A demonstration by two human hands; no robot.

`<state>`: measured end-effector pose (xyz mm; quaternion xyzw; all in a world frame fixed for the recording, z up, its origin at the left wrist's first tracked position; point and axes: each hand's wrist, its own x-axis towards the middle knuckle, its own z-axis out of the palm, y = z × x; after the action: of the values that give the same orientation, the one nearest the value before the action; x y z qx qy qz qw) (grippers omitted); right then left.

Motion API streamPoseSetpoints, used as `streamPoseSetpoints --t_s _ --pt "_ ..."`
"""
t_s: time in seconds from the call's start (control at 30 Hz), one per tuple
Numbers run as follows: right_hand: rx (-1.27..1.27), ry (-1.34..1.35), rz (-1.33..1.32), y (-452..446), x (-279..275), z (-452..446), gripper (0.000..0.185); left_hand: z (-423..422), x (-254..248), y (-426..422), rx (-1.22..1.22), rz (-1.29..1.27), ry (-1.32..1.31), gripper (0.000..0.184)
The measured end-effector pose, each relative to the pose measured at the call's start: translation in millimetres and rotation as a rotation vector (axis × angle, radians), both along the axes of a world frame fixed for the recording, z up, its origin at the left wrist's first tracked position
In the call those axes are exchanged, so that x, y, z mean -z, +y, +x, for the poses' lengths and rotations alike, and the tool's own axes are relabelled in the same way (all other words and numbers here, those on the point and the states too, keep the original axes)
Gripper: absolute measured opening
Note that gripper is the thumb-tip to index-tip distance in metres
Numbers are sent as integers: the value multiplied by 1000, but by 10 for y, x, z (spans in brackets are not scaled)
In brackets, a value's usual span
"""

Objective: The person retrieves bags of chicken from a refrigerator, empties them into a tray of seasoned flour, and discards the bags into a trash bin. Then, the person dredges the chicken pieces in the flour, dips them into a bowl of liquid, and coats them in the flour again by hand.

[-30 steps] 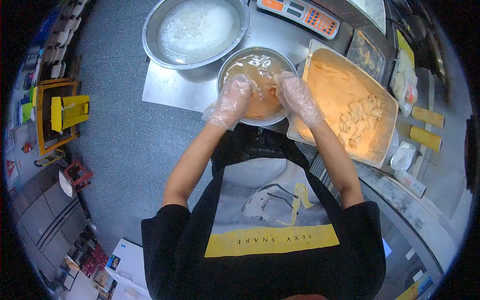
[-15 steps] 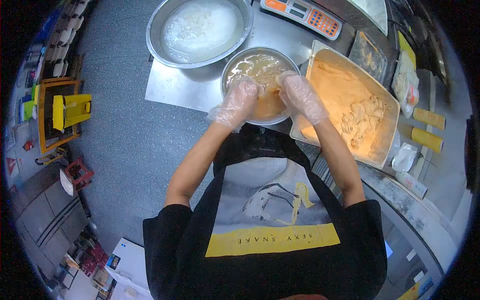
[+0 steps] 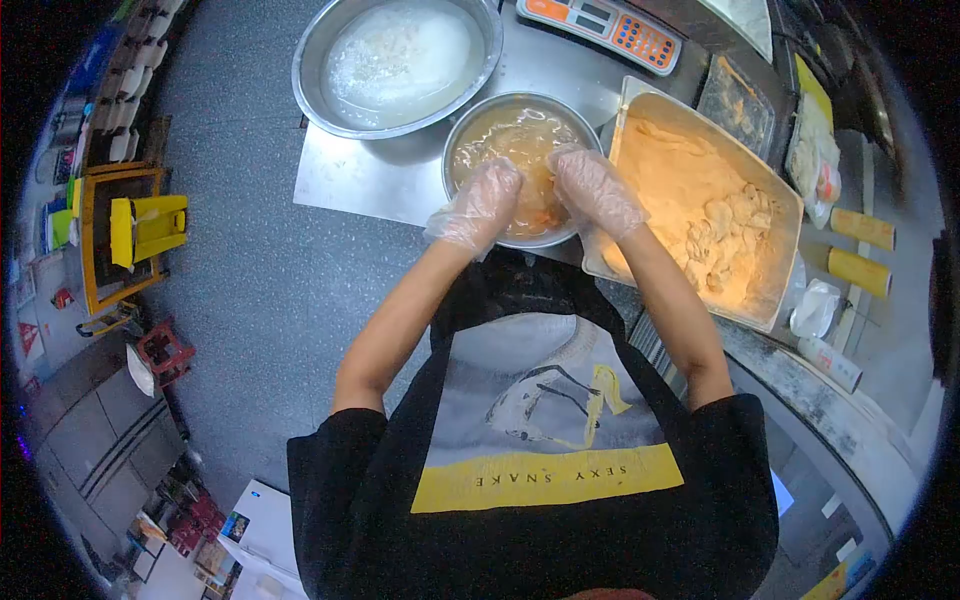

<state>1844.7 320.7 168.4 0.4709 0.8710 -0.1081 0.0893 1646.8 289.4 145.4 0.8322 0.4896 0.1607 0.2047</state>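
My left hand (image 3: 484, 203), in a clear plastic glove, is closed over the left side of a metal bowl (image 3: 449, 150). My right hand (image 3: 598, 190), gloved the same way, is closed at the bowl's right side. Both sets of fingertips point inward with a small gap between them; whatever they hold is hidden. Cloudy brownish liquid (image 3: 515, 135) fills the bowl, and an orange-brown lump (image 3: 545, 216) shows in it between my hands. Just right of my right hand stands a deep rectangular tray (image 3: 715, 130) of orange powder (image 3: 660, 165), with coated pieces (image 3: 725, 235) heaped in it.
A larger metal basin (image 3: 303, 75) with whitish contents sits behind and left of the bowl. Beyond them is an orange-and-white digital scale (image 3: 605, 30). A clear lidded container (image 3: 738, 108) lies behind the tray. Two yellow rolls (image 3: 860, 250) are at the right.
Both hands have stayed at the bowl with only slight shifts. The orange-brown lump between them shows more plainly in the liquid. The whole view has tilted slightly.
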Motion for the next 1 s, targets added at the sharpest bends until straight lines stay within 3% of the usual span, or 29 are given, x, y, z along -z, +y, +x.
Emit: streamPoseSetpoints --t_s 0.03,0.1,0.3,0.5,0.57,0.6,0.7,0.83,0.93,1.0 --pt "2 0 2 9 23 46 13 1 -20 1 -26 -19 -29 17" --pt "-7 300 156 2 4 120 11 4 -117 17 -50 -41 -60 15" --pt "62 478 78 25 -250 156 14 -22 -395 38 -29 48 -24 13" --pt "-6 250 66 66 -3 76 4 -53 -28 44 -108 -31 -4 26" --pt "-9 179 34 30 97 34 4 -45 36 26 -189 -156 -290 37" --pt "-13 106 3 21 114 21 4 -38 22 20 -189 -155 -290 37" --pt "17 306 61 -12 95 20 5 -23 0 6 -186 -182 -362 41" --pt "-3 356 31 -18 -85 80 5 -61 -171 12 -65 -12 -265 20" --pt "118 617 -26 -30 -271 86 4 -77 -442 -9 3 80 -165 9" --pt "-66 399 173 12 -565 31 4 -87 -531 0 26 103 -141 8"
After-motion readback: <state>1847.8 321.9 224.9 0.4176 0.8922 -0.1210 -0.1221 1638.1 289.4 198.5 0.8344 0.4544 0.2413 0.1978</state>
